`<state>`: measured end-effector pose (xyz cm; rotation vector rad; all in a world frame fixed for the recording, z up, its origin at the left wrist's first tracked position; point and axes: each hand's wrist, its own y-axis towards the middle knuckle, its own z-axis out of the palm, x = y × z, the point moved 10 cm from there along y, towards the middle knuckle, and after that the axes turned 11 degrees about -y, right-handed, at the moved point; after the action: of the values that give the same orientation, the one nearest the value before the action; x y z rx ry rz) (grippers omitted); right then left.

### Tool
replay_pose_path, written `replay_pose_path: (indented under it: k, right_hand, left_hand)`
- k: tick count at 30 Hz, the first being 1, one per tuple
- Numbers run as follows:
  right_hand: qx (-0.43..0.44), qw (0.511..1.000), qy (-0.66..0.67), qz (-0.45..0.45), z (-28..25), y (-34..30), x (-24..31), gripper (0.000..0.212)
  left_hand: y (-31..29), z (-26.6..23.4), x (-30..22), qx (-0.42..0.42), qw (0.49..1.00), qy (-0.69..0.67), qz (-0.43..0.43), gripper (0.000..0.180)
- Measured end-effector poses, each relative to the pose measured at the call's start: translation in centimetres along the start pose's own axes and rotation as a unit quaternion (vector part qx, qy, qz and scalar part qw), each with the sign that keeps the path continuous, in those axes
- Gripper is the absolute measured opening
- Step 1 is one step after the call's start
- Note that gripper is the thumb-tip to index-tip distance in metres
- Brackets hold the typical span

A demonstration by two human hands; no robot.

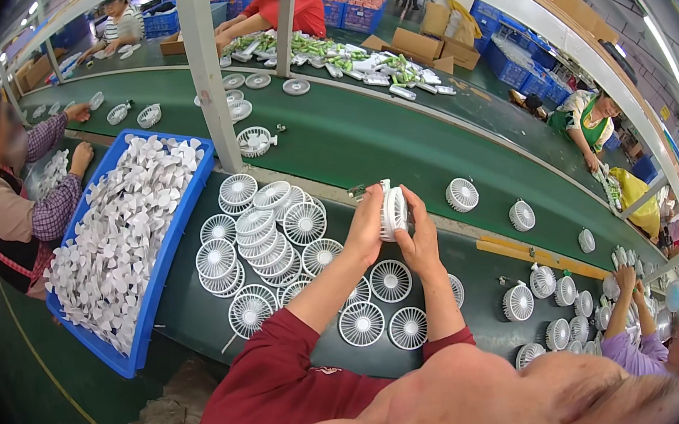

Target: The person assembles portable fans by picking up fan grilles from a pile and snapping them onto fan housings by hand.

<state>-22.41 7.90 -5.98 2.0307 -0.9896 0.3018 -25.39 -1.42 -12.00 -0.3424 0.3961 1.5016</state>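
Between my two hands I hold a white fan head (393, 210) upright, edge toward me, above the near edge of the green belt. My left hand (367, 227) grips its left side, close to a small metal piece. On its other side my right hand (419, 236) presses with fingers and thumb. Below and left of my arms lie several round white fan grilles (305, 223), some stacked and some single. More grilles (390, 281) lie under my wrists, partly hidden by my forearms.
A blue crate (141, 343) piled with white fan blades (120, 237) stands left. The green conveyor belt (384, 165) carries several fan heads (462, 195). A metal post (208, 76) rises beside the crate. More fan heads (518, 302) stand at right. Co-workers sit left, right and across the belt.
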Motion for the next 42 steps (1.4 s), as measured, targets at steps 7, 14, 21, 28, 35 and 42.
replay_pose_path:
  k: [7, 14, 21, 28, 35, 42]
  right_hand:
    - [-0.008, 0.912, 0.330, 0.244, 3.3, -2.3, -6.1, 0.076]
    - [0.003, 0.777, 0.524, 0.349, 5.5, -3.9, -6.1, 0.059]
    - [-0.042, 0.983, 0.179, 0.026, 2.5, -0.4, 0.8, 0.067]
    - [-0.063, 0.858, 0.476, 0.183, 4.7, -1.3, -0.8, 0.064]
    - [-0.003, 0.899, 0.347, 0.268, 5.9, -1.5, -7.0, 0.054]
    - [-0.120, 0.959, -0.137, 0.216, -6.3, -1.1, -15.7, 0.061]
  left_hand:
    - [-5.7, 7.8, -5.3, 0.056, 0.774, 0.474, 0.416, 0.026]
    - [-6.8, 9.0, -5.3, 0.122, 0.688, 0.548, 0.461, 0.029]
    - [-0.3, 0.9, -1.8, -0.004, 0.976, 0.190, 0.102, 0.026]
    - [-5.4, 5.9, -5.6, 0.043, 0.770, 0.460, 0.441, 0.024]
    - [-1.6, 0.7, -3.5, 0.027, 0.779, 0.543, 0.313, 0.035]
    - [0.2, 1.0, -2.0, 0.061, 0.722, 0.638, 0.260, 0.039]
